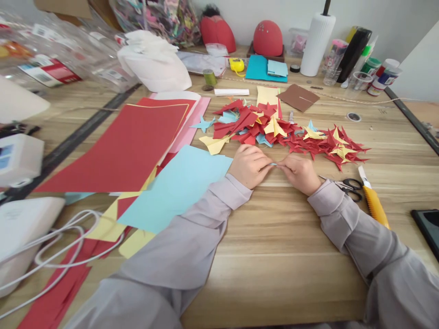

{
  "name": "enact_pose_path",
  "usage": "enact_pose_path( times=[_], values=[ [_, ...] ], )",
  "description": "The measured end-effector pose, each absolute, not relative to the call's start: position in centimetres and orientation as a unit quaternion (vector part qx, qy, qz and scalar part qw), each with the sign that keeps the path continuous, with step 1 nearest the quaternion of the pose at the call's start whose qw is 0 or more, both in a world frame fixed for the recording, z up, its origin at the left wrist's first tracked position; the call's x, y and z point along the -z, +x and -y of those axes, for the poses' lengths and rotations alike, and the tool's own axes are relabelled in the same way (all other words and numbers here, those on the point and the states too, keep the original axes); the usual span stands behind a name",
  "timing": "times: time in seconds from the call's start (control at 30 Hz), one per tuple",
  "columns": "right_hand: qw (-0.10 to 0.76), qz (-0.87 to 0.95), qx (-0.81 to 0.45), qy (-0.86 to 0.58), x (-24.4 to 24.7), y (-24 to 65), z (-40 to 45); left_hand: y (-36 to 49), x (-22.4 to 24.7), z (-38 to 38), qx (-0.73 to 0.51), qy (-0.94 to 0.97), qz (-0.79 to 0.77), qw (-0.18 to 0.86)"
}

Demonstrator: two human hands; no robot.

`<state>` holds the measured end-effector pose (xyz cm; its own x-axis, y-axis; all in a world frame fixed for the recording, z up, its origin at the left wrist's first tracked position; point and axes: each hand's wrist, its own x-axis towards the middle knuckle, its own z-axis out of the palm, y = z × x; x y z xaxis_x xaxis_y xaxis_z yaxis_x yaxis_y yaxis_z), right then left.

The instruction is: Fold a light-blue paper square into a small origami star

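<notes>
Between my left hand (249,165) and my right hand (299,172), a small piece of light blue paper (273,164) is pinched at both ends. Most of it is hidden by my fingers, so its folded shape does not show. Both hands are closed, fingertips nearly meeting just above the wooden table. Right behind them lies a long pile of folded paper pieces (252,125), mostly red with some yellow and blue. A yellow folded piece (215,144) rests just beyond my left hand. Under my left forearm is a light blue sheet (178,183).
Large red sheets (120,141) lie to the left, beside a white cable (80,228). Scissors (353,188) and a yellow utility knife (375,203) sit right of my right hand. Farther back are a yellow tape measure (236,65), a white bottle (317,43) and paint jars (379,87).
</notes>
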<state>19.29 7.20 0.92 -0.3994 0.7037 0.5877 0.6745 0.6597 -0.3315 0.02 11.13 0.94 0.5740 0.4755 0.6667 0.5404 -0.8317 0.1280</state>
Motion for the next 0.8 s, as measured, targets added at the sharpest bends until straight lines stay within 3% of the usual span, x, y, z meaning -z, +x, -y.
enact_pose_path(
  times=[0.33,0.8],
  values=[
    [0.402,0.802,-0.046,-0.439,-0.41,19.49,-7.4,-0.55,-0.89,-11.61,0.413,-0.863,0.288,-0.031],
    [0.346,0.857,-0.025,-0.38,-1.04,19.13,-6.87,-0.29,-0.44,-11.48,0.381,-0.884,0.264,-0.057]
  ],
)
